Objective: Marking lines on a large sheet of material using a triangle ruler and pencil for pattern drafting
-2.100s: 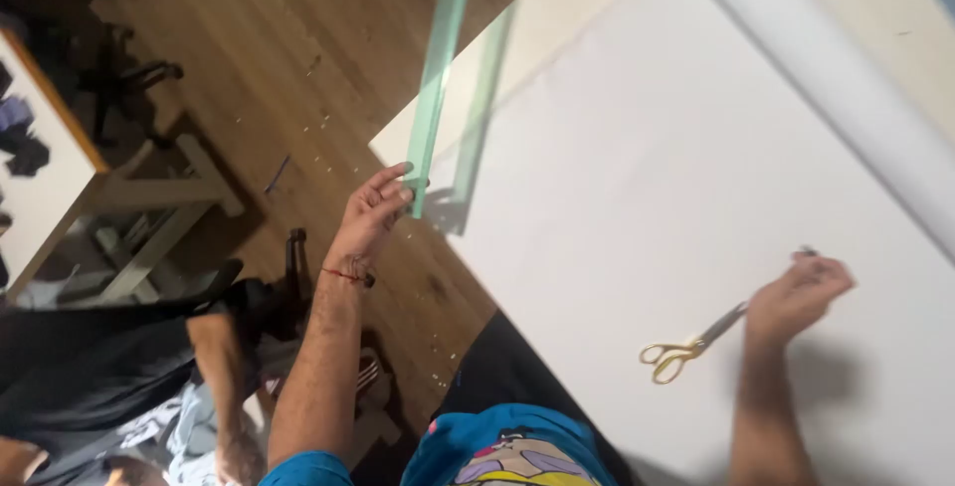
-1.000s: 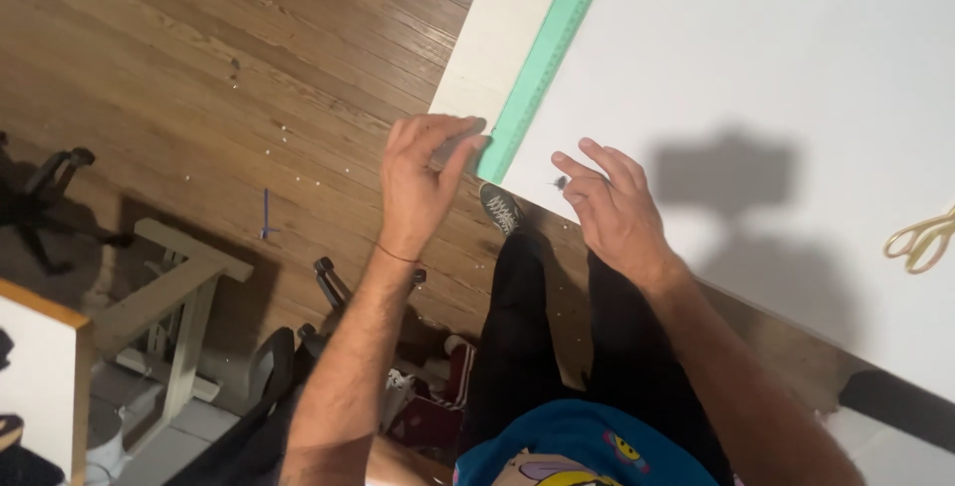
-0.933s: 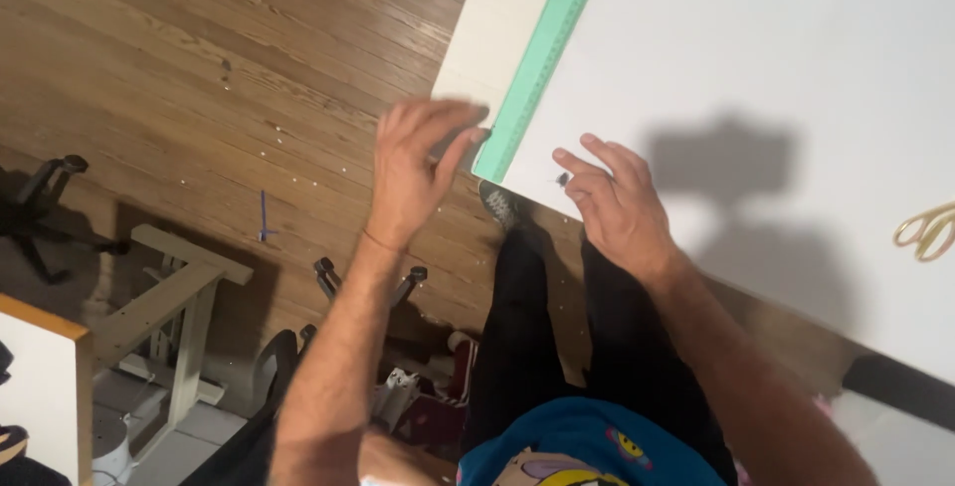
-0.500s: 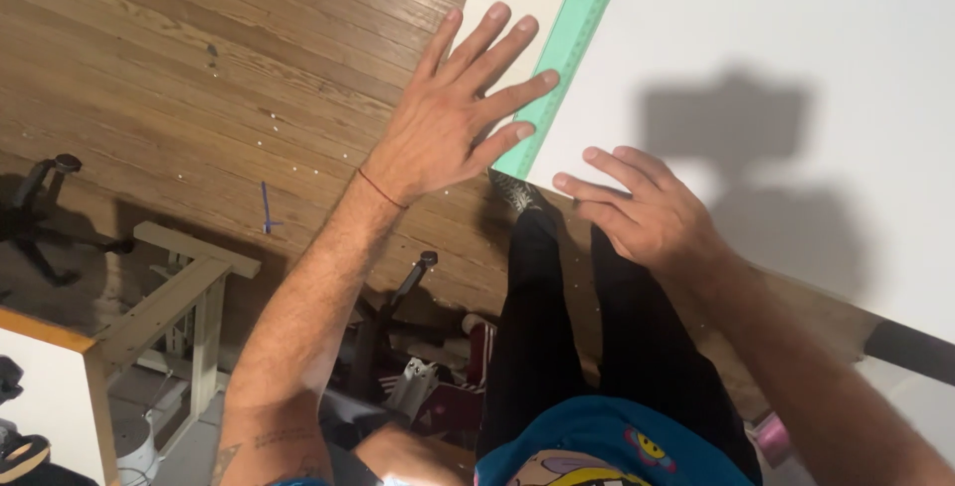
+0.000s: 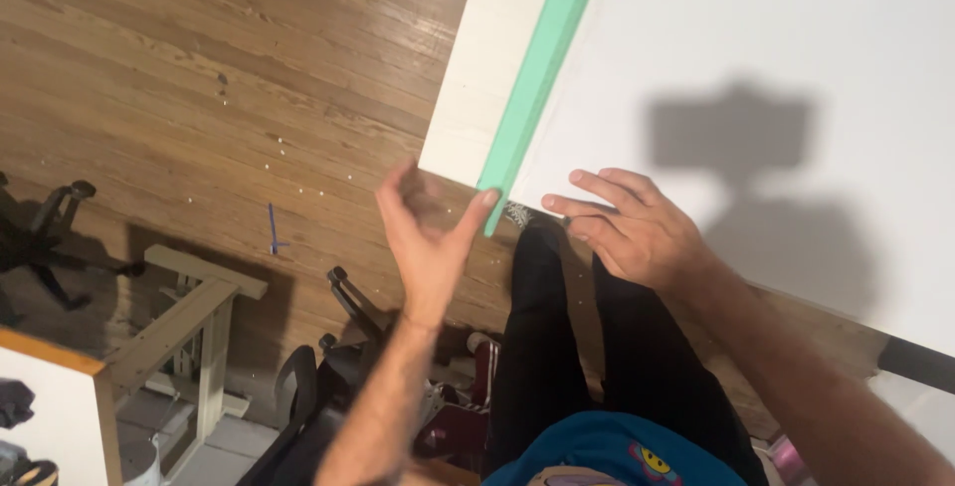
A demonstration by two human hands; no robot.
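At the near corner of the white surface (image 5: 468,118), left hand (image 5: 428,237) blurred, fingers spread, fingertip touching the green straightedge (image 5: 542,73) end; right hand (image 5: 637,232) flat on white sheet (image 5: 776,58); overhanging straightedge could be knocked askew.

The person wears a blue shirt (image 5: 607,451) with a small yellow smiley flower printed on the chest, at the bottom centre of the frame. Black trousers (image 5: 557,347) cover both legs. Both forearms are bare, without sleeves.
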